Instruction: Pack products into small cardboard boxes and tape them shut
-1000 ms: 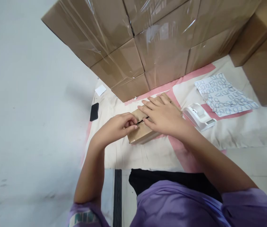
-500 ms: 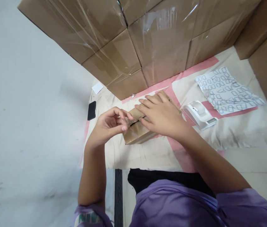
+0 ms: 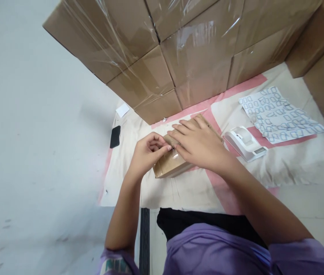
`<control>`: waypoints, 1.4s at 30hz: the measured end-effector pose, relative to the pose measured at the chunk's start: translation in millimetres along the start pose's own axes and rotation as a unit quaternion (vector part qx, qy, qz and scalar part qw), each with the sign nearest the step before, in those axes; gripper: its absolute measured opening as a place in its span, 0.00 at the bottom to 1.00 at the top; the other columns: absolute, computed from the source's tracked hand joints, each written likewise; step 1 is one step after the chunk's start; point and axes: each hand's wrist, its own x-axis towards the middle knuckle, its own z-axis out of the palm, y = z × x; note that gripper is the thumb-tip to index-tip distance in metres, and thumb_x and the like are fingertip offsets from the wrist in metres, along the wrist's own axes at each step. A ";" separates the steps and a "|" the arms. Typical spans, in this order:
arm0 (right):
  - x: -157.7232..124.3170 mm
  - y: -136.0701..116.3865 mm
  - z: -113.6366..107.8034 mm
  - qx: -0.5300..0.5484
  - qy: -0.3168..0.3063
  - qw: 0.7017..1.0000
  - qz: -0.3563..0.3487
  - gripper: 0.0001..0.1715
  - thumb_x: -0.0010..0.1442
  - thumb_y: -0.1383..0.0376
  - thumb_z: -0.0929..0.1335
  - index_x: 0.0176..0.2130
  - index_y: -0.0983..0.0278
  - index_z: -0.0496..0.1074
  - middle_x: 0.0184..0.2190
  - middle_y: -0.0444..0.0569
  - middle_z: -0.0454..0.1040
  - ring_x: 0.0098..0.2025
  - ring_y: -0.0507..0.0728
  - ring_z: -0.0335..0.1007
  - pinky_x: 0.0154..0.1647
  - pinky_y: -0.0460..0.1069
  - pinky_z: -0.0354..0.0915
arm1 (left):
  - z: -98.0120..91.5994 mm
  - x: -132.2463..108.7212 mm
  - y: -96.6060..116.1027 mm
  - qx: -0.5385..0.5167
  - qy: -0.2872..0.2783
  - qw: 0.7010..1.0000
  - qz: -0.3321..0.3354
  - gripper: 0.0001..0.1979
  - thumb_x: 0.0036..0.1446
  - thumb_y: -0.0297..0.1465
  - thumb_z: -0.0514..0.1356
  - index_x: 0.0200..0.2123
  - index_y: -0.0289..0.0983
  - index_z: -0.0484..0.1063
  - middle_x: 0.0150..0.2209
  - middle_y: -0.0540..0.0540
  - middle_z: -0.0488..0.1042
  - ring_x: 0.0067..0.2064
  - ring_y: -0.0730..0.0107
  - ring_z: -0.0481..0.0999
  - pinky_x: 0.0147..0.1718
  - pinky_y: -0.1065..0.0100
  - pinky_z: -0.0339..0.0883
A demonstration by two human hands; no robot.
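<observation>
A small brown cardboard box (image 3: 169, 167) lies at an angle on the cloth-covered table, with shiny clear tape on its near end. My left hand (image 3: 152, 151) is at the box's left part, fingers curled and thumb and index fingertip pressed together at the seam on top. Whatever sits in that pinch is too small to make out. Flat across the top of the box rests my right hand (image 3: 197, 143), its fingers spread and holding nothing. It covers much of the lid and the seam.
Large cardboard cartons (image 3: 199, 57) wrapped in clear film stand behind the box. To the right lie a white tape dispenser (image 3: 246, 143) and sheets of blue-outlined stickers (image 3: 282, 114). A black phone (image 3: 115, 136) and a white paper slip (image 3: 122, 110) are near the table's left edge.
My left hand has moved right along the box's seam, and its thumb and index finger have closed together. My right hand stays flat on the box. The view has shifted slightly.
</observation>
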 end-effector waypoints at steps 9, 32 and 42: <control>0.1 1.2 0.3 0.006 -0.005 1.000 0.004 0.18 0.72 0.64 0.61 0.53 0.63 0.76 0.53 0.55 0.78 0.59 0.67 0.66 0.62 0.63 0.50 | -6.1 -1.6 5.0 -0.115 -0.033 0.991 -0.054 0.16 0.49 0.35 0.75 0.32 0.37 0.71 0.28 0.52 0.76 0.28 0.77 0.74 0.26 0.76 0.64; 1.5 1.3 -1.2 0.052 -0.006 0.998 0.020 0.14 0.71 0.63 0.63 0.49 0.62 0.76 0.53 0.54 0.79 0.57 0.67 0.67 0.64 0.65 0.50 | 0.2 -4.1 6.7 0.089 -0.093 0.992 0.006 0.15 0.56 0.31 0.69 0.44 0.42 0.69 0.44 0.51 0.74 0.29 0.79 0.63 0.29 0.72 0.61; 1.9 2.1 -0.3 0.050 -0.009 0.999 0.020 0.16 0.70 0.64 0.63 0.51 0.62 0.76 0.54 0.54 0.78 0.58 0.67 0.67 0.64 0.64 0.51 | -0.4 -6.1 2.3 0.183 -0.048 0.980 0.065 0.21 0.55 0.35 0.71 0.50 0.44 0.70 0.54 0.46 0.67 0.33 0.76 0.67 0.37 0.66 0.68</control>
